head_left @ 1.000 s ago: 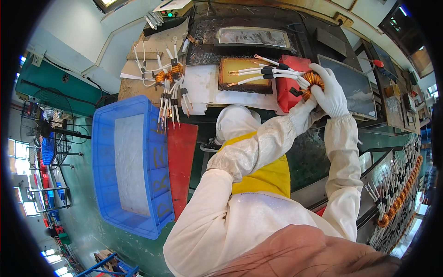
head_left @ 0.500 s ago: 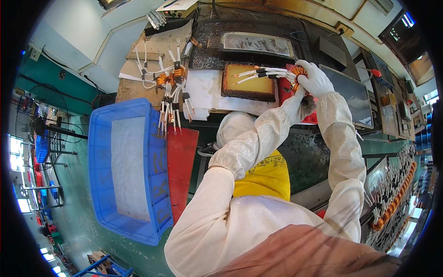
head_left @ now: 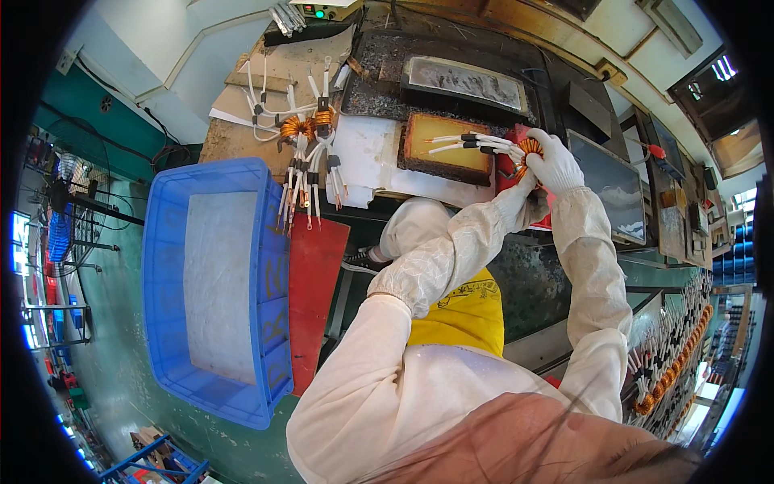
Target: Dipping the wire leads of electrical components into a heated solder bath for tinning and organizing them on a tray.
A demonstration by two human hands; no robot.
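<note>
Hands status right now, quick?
Left hand: close by the coil, fingers largely hidden; open or closed can't be told.
Right hand: closed, holding the coil.

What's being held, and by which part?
The right hand holds a copper-coloured coil by its rim, opposite the white leads; whether the left hand grips it is unclear.

Bright, fairly even light covers the bench (head_left: 451,39), and the windows (head_left: 20,242) at far left burn out to white and blue. On the right, a dark panel (head_left: 605,185) wears a pale, cloudy sheen; deep shade pools beneath the bench. The white sleeves (head_left: 595,266) catch soft fold shadows. The wound coil (head_left: 530,152) looks reasonably crisp, but straight edges bow outward, fine detail smears near the rim, and black closes round everything.
</note>
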